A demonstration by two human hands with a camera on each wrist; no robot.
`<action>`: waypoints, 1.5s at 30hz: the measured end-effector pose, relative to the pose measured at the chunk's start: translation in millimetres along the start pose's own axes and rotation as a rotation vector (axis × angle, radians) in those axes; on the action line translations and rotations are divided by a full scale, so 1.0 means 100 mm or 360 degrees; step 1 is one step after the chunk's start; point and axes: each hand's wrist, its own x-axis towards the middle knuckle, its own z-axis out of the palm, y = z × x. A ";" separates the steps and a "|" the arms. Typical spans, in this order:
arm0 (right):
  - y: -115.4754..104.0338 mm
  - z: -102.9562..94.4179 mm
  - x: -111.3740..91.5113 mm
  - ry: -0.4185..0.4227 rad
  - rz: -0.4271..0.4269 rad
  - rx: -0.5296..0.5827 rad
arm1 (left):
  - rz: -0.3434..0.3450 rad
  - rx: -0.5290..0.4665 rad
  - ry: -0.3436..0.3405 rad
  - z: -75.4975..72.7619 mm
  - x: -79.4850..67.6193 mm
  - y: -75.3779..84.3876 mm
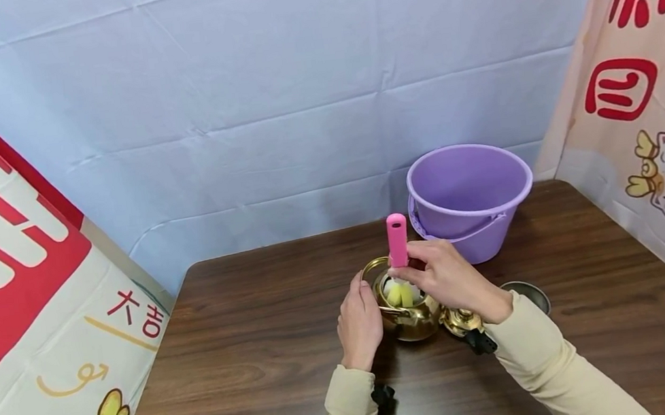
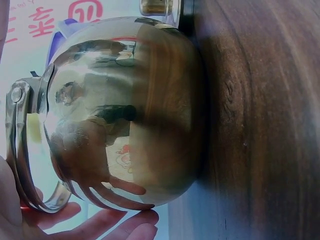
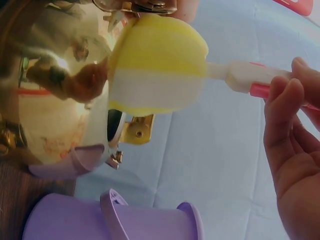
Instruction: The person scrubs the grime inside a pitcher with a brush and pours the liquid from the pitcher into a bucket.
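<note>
Sponge brush ×1 [image 1: 398,251], upright | I see right hand [image 1: 446,276] reaching in from right, fingers pinching it | left hand [image 1: 360,321] fingers cup kettle ×1 [image 1: 418,326] | bucket ×1 [image 1: 487,239] behind

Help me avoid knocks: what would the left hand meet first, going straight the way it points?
Probably the table: in the left wrist view, the left hand seems to angle down toward it beside the pot, though depth is unclear.

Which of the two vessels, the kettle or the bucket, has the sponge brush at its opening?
The gold kettle: the yellow-and-white sponge brush, held by the right hand, is at its mouth. The purple bucket stands farther back, apart from the brush.
</note>
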 end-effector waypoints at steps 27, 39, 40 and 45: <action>0.15 -0.13 -0.01 0.0039 0.0054 -0.0022 | -0.0003 0.0033 -0.0003 -0.01 0.00 0.00; 0.22 0.01 0.05 0.0165 0.0019 0.0053 | 0.0012 0.0042 -0.0035 -0.02 0.01 0.00; 0.22 0.02 0.05 0.0168 0.0011 0.0053 | 0.0011 0.0041 -0.0039 -0.02 0.01 0.00; 0.20 0.06 0.09 0.0169 -0.0015 0.0074 | 0.0019 0.0046 -0.0038 -0.01 0.02 -0.01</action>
